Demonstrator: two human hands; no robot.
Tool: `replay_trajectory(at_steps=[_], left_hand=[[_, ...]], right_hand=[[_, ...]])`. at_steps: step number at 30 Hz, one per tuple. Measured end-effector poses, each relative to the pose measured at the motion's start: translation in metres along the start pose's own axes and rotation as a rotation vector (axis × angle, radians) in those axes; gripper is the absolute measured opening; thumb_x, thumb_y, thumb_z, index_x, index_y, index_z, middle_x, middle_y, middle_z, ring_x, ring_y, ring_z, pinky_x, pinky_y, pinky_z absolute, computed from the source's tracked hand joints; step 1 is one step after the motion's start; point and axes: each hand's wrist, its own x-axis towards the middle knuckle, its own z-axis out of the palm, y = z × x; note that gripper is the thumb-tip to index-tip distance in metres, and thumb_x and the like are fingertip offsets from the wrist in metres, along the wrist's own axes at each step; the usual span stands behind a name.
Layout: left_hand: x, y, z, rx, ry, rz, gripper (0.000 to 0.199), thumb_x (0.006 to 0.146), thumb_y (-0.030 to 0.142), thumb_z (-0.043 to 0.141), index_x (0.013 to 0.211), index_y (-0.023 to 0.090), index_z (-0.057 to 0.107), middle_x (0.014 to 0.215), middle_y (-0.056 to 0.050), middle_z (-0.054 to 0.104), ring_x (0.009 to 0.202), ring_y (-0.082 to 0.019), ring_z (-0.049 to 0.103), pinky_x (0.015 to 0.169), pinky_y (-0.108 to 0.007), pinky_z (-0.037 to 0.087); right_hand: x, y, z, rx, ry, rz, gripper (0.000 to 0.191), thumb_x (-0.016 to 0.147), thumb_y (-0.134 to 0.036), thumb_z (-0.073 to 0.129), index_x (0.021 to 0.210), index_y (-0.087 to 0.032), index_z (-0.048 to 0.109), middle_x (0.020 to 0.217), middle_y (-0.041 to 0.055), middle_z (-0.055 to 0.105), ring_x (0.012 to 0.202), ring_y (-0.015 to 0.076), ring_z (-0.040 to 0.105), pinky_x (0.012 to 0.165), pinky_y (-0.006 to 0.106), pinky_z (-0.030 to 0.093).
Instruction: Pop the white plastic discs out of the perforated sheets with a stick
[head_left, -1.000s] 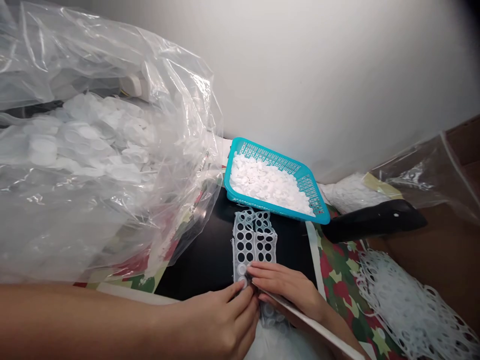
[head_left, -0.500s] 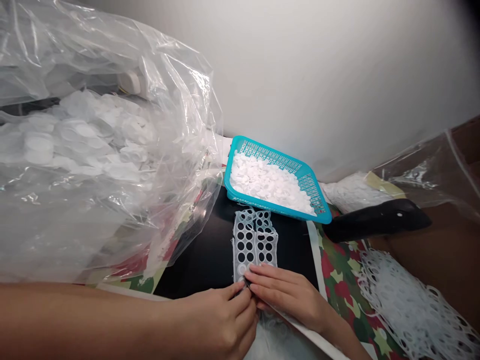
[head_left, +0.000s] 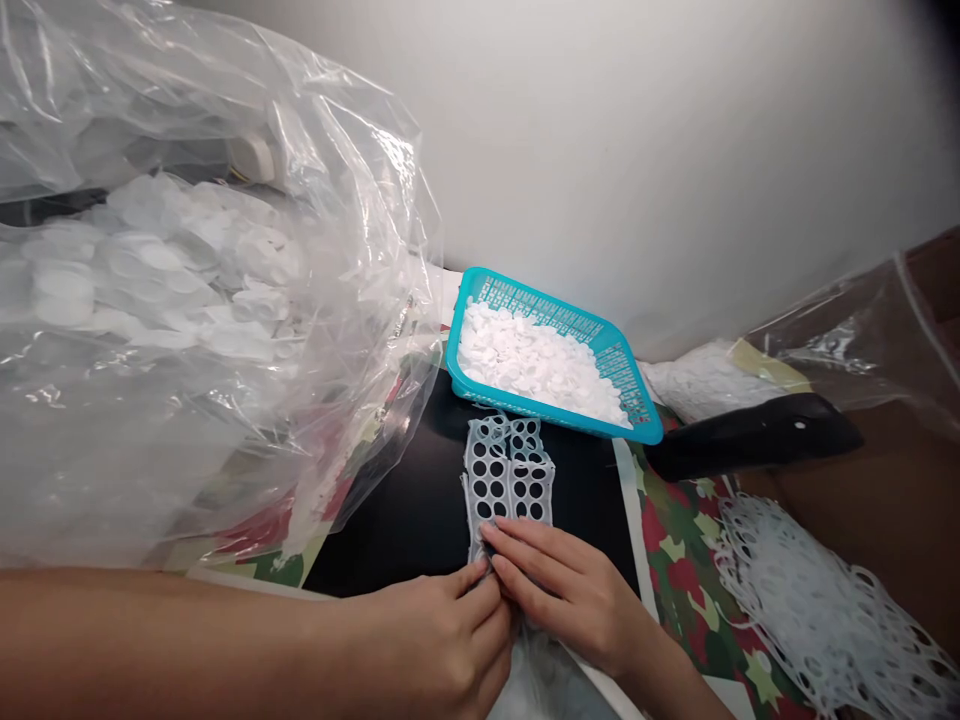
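Note:
A translucent white plastic sheet [head_left: 491,488] with rows of round holes lies lengthwise on a black board [head_left: 390,530]. Over its near part, my two hands meet. My left hand [head_left: 457,625] is closed, with thumb and forefinger pinching the sheet near its left edge. From the right, my right hand [head_left: 566,580] lays its long fingers over the sheet, fingertips by the left hand's thumb; its own thumb is mostly hidden. Just beyond the sheet stands a turquoise basket [head_left: 551,415] holding many small white discs [head_left: 532,360].
A large clear plastic bag [head_left: 360,400] of white translucent discs [head_left: 165,260] fills the left side. At right are a black handle [head_left: 765,435], a heap of holed plastic scraps [head_left: 825,600] and a patterned cloth [head_left: 690,590]. A pale wall [head_left: 637,130] rises behind.
My right fingertips have shifted slightly up and left over the sheet, covering a row of rings that showed before. My left hand stays almost in place.

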Motion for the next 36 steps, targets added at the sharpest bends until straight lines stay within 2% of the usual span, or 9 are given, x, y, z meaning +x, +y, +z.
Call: replay_trajectory(at_steps=[4, 9, 15, 21, 26, 31, 34, 36], left_hand=[[0.0, -0.001, -0.001, -0.014, -0.005, 0.01, 0.026, 0.088, 0.016, 0.047, 0.099, 0.006, 0.069, 0.092, -0.015, 0.068, 0.087, -0.028, 0.064, 0.088, -0.043, 0.051], [0.0, -0.002, -0.001, -0.009, -0.027, 0.015, 0.028, 0.088, 0.018, 0.049, 0.104, 0.006, 0.067, 0.097, -0.015, 0.068, 0.093, -0.028, 0.063, 0.092, -0.041, 0.05], [-0.001, -0.002, 0.0, -0.019, -0.019, 0.023, 0.027, 0.088, 0.017, 0.049, 0.104, 0.006, 0.067, 0.095, -0.014, 0.068, 0.091, -0.028, 0.063, 0.091, -0.042, 0.05], [0.002, -0.004, -0.002, 0.002, -0.02, 0.029, 0.026, 0.086, 0.016, 0.048, 0.099, 0.007, 0.069, 0.088, -0.014, 0.067, 0.08, -0.027, 0.063, 0.086, -0.041, 0.052], [0.002, -0.005, -0.004, 0.018, -0.007, 0.034, 0.026, 0.086, 0.017, 0.049, 0.097, 0.007, 0.07, 0.093, -0.015, 0.069, 0.085, -0.028, 0.064, 0.09, -0.042, 0.051], [-0.002, -0.002, -0.001, 0.029, 0.001, 0.035, 0.035, 0.089, 0.02, 0.047, 0.114, 0.004, 0.066, 0.119, -0.017, 0.065, 0.106, -0.029, 0.062, 0.095, -0.04, 0.05], [-0.003, -0.002, 0.0, 0.027, -0.002, 0.04, 0.037, 0.089, 0.021, 0.05, 0.117, 0.002, 0.065, 0.121, -0.018, 0.064, 0.106, -0.029, 0.062, 0.095, -0.04, 0.05], [-0.003, -0.003, 0.0, 0.022, -0.008, 0.041, 0.039, 0.089, 0.021, 0.05, 0.119, 0.001, 0.064, 0.122, -0.019, 0.064, 0.107, -0.03, 0.062, 0.095, -0.04, 0.05]], right_hand=[[0.001, 0.001, 0.003, -0.013, 0.034, -0.019, 0.018, 0.098, -0.011, 0.047, 0.105, -0.01, 0.064, 0.125, 0.0107, 0.066, 0.119, 0.0222, 0.061, 0.1, 0.039, 0.054], [-0.003, 0.006, 0.001, 0.11, -0.083, 0.031, 0.025, 0.101, -0.019, 0.041, 0.11, -0.012, 0.064, 0.125, 0.0065, 0.066, 0.124, 0.0176, 0.057, 0.103, 0.03, 0.051], [-0.005, 0.006, -0.003, 0.095, -0.143, 0.006, 0.024, 0.101, -0.017, 0.042, 0.112, -0.011, 0.063, 0.133, 0.0084, 0.061, 0.129, 0.0207, 0.052, 0.108, 0.035, 0.047], [-0.003, 0.001, 0.002, -0.018, -0.043, -0.037, 0.018, 0.096, -0.012, 0.052, 0.109, -0.01, 0.064, 0.13, 0.0119, 0.062, 0.125, 0.0234, 0.055, 0.106, 0.04, 0.05], [0.0, -0.001, 0.005, -0.018, 0.049, -0.035, 0.018, 0.095, -0.008, 0.051, 0.109, -0.006, 0.063, 0.123, 0.0161, 0.066, 0.123, 0.0238, 0.057, 0.105, 0.045, 0.049], [-0.004, 0.004, 0.001, 0.045, 0.195, 0.082, 0.033, 0.094, -0.002, 0.046, 0.127, -0.005, 0.052, 0.123, 0.0206, 0.064, 0.126, 0.0247, 0.055, 0.1, 0.046, 0.053], [-0.008, 0.007, -0.005, 0.076, 0.3, 0.175, 0.049, 0.089, 0.003, 0.051, 0.136, -0.009, 0.044, 0.129, 0.0197, 0.061, 0.125, 0.0259, 0.055, 0.096, 0.046, 0.056], [-0.011, 0.009, -0.008, 0.091, 0.309, 0.164, 0.051, 0.087, 0.003, 0.052, 0.136, -0.009, 0.044, 0.129, 0.0194, 0.061, 0.124, 0.026, 0.056, 0.096, 0.046, 0.056]])
